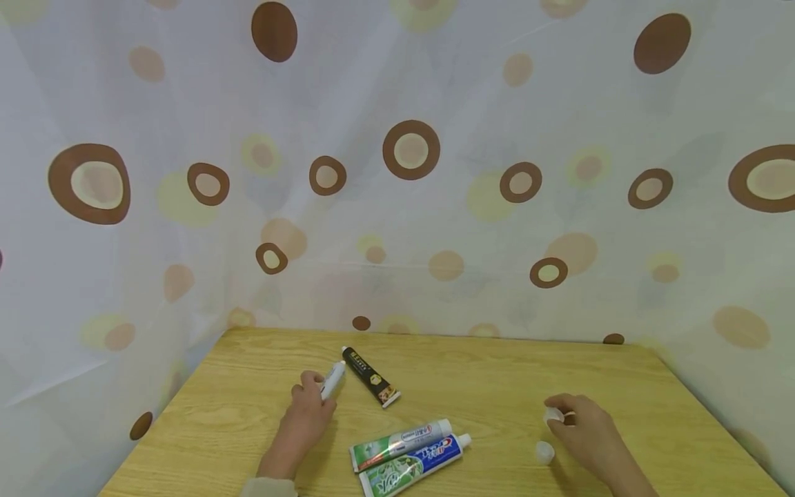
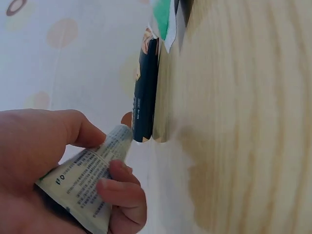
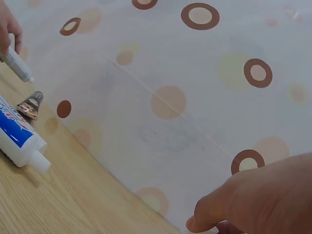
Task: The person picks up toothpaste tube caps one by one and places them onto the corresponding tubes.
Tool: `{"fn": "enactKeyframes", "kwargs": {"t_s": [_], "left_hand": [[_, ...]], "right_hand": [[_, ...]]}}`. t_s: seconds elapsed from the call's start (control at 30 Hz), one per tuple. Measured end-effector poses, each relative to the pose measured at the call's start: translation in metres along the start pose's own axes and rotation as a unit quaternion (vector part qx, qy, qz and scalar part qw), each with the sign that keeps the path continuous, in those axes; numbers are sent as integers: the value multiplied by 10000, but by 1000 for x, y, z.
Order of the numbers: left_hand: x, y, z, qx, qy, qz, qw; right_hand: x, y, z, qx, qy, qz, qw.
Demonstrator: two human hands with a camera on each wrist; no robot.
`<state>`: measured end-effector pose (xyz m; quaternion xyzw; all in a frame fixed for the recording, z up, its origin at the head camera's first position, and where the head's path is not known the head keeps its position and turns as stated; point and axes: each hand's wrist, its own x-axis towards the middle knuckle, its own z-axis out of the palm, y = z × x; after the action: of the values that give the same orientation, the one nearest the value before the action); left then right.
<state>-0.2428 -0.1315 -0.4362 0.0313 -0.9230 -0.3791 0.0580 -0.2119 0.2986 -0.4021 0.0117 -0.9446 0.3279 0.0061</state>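
Presently, both hands are occupied. The left hand [image 1: 308,407] grasps a white soft tube with small dark print [image 1: 332,379], its narrow tip pointing away from the person. This tube is beyond and to the left of the flat blue, green and white toothpaste tube [image 1: 415,466], which I take as landmark. The right hand [image 1: 586,431], to the right of the landmark, pinches a small round whitish cap [image 1: 554,415] between thumb and fingers; whether this cap touches the desk [image 1: 484,386], I cannot tell. A second small round white cap [image 1: 544,453] stands on the desk, also right of the landmark and just nearer than the pinched one. Along the landmark's far side lies a green, red and silver tube [image 1: 400,445]; farther beyond is a slim black tube with gold print [image 1: 371,376].

The step in hand seems to be the handling of tube and cap separately, one in each hand. In my judgement, the next move calls for a light, steady pinch on the cap and little squeezing of the tube.
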Motion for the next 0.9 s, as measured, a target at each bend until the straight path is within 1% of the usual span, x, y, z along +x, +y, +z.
{"fn": "enactKeyframes", "kwargs": {"t_s": [0.07, 0.2, 0.27, 0.37, 0.43, 0.6, 0.67, 0.73, 0.8, 0.9], "left_hand": [[0, 0, 1, -130, 2, 34, 9999], [2, 2, 1, -311, 51, 230, 9992], [3, 4, 1, -395, 111, 413, 9983], [4, 6, 2, -573, 115, 709, 9958], [5, 7, 2, -690, 122, 823, 9941], [4, 12, -1, -1155, 105, 820, 9899], [3, 15, -4, -1374, 79, 806, 9872], [3, 17, -6, -1488, 44, 876, 9850], [2, 21, -8, -1601, -69, 948, 9825], [0, 26, -8, -1633, -280, 1183, 9791]], "right_hand": [[-1, -1, 0, 9, 33, -32, 10000], [-1, -4, 0, -8, 77, -32, 10000], [-2, -6, 0, -2, 117, -34, 9999], [-3, -7, 0, 78, 194, -50, 9998], [-3, -9, 1, 143, 250, -91, 9995], [-3, -13, 4, 172, 439, -171, 9987], [-2, -14, 5, 179, 497, -199, 9984], [-3, -16, 6, 239, 494, -217, 9983], [-4, -17, 7, 302, 466, -214, 9982], [-5, -19, 9, 394, 400, -203, 9982]]}}
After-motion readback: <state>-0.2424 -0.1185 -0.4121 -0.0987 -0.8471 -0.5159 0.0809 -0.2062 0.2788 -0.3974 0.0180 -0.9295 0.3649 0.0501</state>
